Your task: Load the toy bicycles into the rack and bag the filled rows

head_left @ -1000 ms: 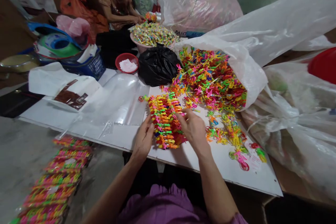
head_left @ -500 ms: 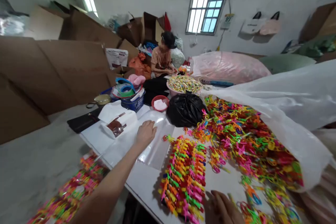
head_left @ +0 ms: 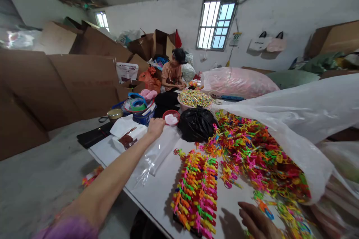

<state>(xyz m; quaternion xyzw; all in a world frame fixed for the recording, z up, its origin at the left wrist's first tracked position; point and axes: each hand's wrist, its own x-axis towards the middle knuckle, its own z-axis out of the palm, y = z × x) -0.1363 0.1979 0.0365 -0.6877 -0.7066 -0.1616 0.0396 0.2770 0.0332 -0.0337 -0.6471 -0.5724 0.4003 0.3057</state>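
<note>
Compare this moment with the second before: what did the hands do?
The left hand left the stack of coloured clips and reached forward onto the clear plastic bags, now bunched under it. The right hand drew back off the stack to the white board. Stack and clip pile stayed put.

- Under the fingers of the left hand (head_left: 155, 127): plastic sleeve (head_left: 157, 153), lying on the table board (head_left: 157, 194).
- Just beyond those fingers: small bowl (head_left: 171, 117); further behind, a basin (head_left: 195, 99) and a seated person (head_left: 172, 76).
- Left of them: basket (head_left: 143, 116); nearer, beside the wrist, an open packet (head_left: 127, 140).
- Right of them: tied bag (head_left: 196, 124).
- Left of the fingers of the right hand (head_left: 256, 222): stacked clips (head_left: 196, 190), between both hands.
- Beyond and right of those fingers: loose clips (head_left: 252, 153), partly inside the mouth of a big sack (head_left: 303, 119).
</note>
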